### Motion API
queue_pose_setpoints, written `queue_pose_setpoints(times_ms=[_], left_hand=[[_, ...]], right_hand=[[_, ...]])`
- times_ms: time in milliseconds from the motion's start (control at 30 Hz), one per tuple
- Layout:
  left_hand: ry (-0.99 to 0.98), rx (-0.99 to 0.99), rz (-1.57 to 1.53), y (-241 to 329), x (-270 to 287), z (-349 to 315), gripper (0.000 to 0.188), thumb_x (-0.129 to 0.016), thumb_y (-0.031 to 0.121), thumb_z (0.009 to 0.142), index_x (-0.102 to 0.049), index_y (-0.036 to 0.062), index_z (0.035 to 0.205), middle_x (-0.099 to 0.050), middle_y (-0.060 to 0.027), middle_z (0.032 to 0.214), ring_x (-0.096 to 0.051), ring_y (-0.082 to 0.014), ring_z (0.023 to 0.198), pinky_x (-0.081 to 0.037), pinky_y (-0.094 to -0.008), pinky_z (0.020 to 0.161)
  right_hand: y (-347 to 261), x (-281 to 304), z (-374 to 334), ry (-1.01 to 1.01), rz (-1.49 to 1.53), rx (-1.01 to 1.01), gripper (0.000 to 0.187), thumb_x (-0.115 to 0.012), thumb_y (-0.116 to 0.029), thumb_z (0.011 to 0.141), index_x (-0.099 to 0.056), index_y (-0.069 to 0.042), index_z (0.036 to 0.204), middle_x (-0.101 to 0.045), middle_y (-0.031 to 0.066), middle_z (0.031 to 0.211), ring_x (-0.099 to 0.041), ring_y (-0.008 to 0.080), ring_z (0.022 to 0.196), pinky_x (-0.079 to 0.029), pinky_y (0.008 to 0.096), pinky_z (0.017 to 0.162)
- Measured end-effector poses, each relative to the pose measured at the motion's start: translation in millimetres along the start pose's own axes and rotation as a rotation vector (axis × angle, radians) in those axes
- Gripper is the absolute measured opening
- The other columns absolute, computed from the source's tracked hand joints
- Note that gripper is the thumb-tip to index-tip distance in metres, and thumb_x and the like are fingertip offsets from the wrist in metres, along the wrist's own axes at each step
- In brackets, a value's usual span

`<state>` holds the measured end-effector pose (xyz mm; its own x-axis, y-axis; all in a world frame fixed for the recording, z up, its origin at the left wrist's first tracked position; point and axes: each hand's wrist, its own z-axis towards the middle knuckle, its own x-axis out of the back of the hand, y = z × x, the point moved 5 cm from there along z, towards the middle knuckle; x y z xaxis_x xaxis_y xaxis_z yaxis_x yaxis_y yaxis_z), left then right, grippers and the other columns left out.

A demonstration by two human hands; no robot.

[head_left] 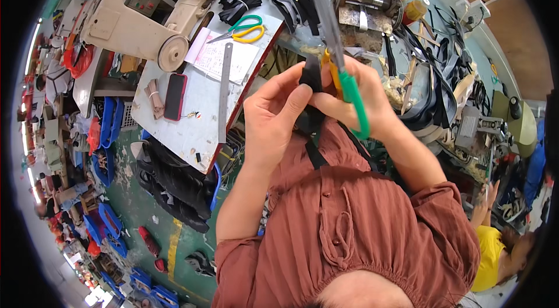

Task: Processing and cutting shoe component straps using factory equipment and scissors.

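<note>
I am watching the left hand [269, 114] pinching a black strip [311, 73] between thumb and fingers, just off the right edge of the table [204, 133]. The right hand [370, 95] is gripping the scissors [348, 85], their blades pointing away from the body. A metal ruler [225, 95] is lying near that edge; a phone [175, 97] is resting toward the left edge.

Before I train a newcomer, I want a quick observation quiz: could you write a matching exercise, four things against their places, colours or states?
1. Steel ruler
2. Smartphone
3. Black strap
4. Right hand

A. Holds green-and-yellow-handled scissors
B. Lies partly across the notepad
C. Red-edged
D. Held by the left hand

Pairs: 1-B, 2-C, 3-D, 4-A
</note>
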<state>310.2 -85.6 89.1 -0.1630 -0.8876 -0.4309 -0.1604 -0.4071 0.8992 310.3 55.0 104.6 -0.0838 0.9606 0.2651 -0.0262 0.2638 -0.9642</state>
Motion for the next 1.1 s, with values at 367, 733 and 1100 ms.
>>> queue_pose_setpoints(times_ms=[367, 733, 1100], left_hand=[[0.123, -0.097, 0.197, 17.8, 7.6, 13.5, 0.015, -0.069, 0.005, 0.08, -0.066, -0.0046, 0.092, -0.063, -0.0013, 0.075, -0.054, -0.0032, 0.065, -0.042, -0.017, 0.057], [0.1, -0.044, 0.216, -3.6, -8.9, 22.4, 0.014, -0.068, 0.004, 0.08, -0.066, -0.0048, 0.09, -0.063, -0.0012, 0.072, -0.054, -0.0029, 0.062, -0.042, -0.016, 0.056], [-0.016, 0.169, 0.142, -42.9, -35.4, 38.2, 0.012, -0.067, 0.007, 0.081, -0.065, -0.0025, 0.088, -0.063, -0.001, 0.072, -0.054, -0.0032, 0.059, -0.042, -0.0171, 0.055]], right_hand=[[38.7, 9.5, -35.8, -0.3, 0.041, -0.015, 0.092, -0.048, -0.081, 0.068, -0.048, 0.003, 0.104, -0.048, 0.0115, 0.085, -0.05, 0.0205, 0.079, -0.042, 0.0312, 0.071], [58.7, 14.6, -44.0, -0.24, 0.002, -0.055, 0.082, -0.051, -0.08, 0.064, -0.046, 0.001, 0.079, -0.045, 0.0074, 0.058, -0.051, 0.0166, 0.055, -0.042, 0.0303, 0.054], [83.5, 24.4, -56.1, 0.002, 0.121, -0.117, 0.079, -0.048, -0.08, 0.067, -0.046, -0.002, 0.07, -0.042, 0.0061, 0.053, -0.04, 0.0149, 0.051, -0.037, 0.0315, 0.048]])
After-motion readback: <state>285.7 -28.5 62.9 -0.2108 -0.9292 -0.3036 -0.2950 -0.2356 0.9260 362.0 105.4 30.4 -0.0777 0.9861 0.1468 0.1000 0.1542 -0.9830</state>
